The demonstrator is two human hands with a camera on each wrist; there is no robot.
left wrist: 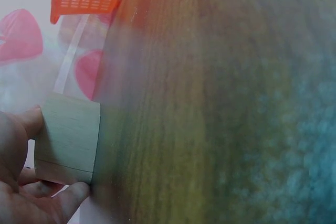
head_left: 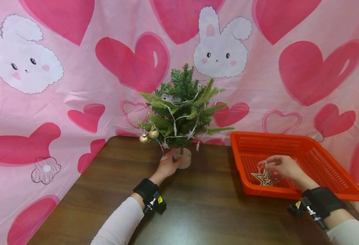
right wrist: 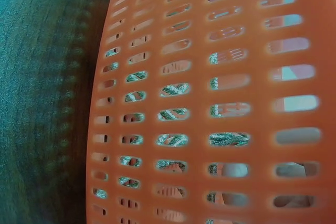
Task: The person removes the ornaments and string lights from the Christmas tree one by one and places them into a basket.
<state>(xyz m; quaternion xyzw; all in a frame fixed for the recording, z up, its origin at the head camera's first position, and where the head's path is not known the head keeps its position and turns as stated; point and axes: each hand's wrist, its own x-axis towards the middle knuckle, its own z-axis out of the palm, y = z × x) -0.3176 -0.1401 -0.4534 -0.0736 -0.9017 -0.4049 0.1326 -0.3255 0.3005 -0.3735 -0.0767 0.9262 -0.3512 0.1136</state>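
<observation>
A small artificial Christmas tree [head_left: 179, 112] stands upright near the back of the table on a round wooden base [left wrist: 68, 137]. My left hand [head_left: 167, 163] grips that base, thumb on one side and fingers on the other. Over the red plastic basket [head_left: 239, 160], my right hand [head_left: 284, 166] pinches the clear loop of a gold glitter star ornament [head_left: 265, 178], which hangs inside the basket. In the right wrist view the slotted basket wall hides most of the star and the hand.
Two gold baubles [head_left: 148, 135] hang at the tree's left, and a string of star lights [head_left: 174, 119] winds round its branches. The wooden table [head_left: 197, 204] ends at a pink cloth backdrop [head_left: 84, 88] with hearts and rabbits.
</observation>
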